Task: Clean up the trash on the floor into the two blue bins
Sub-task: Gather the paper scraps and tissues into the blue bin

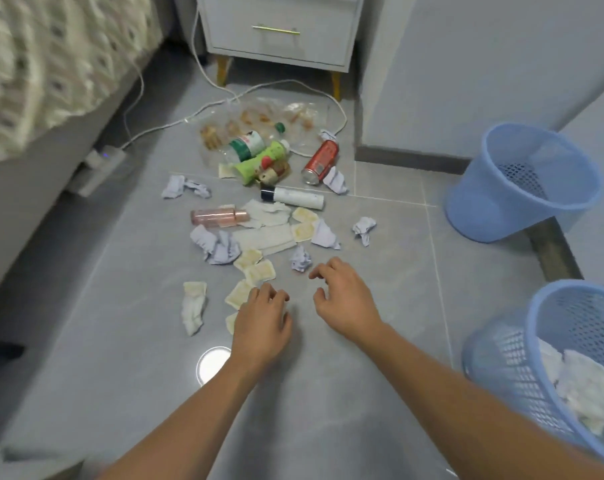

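Trash lies scattered on the grey tile floor: crumpled paper balls (300, 258), flat yellowish wrappers (259, 271), white tissues (193, 308), a pink bottle (219, 217), a white tube (293, 196), a red can (320, 162), a green bottle (260, 161) and a clear plastic bag (259, 119). My left hand (260, 323) hovers over the near wrappers, fingers loosely curled, holding nothing. My right hand (345, 299) reaches toward a crumpled paper ball, fingers bent and empty. One blue bin (522, 183) stands at the right; a nearer blue bin (501, 344) holds white tissues.
A bed (51, 81) runs along the left. A white nightstand (276, 32) stands at the back, with a white cable (162, 128) and power strip (101, 164) on the floor. A wall corner (414, 98) sits behind the far bin.
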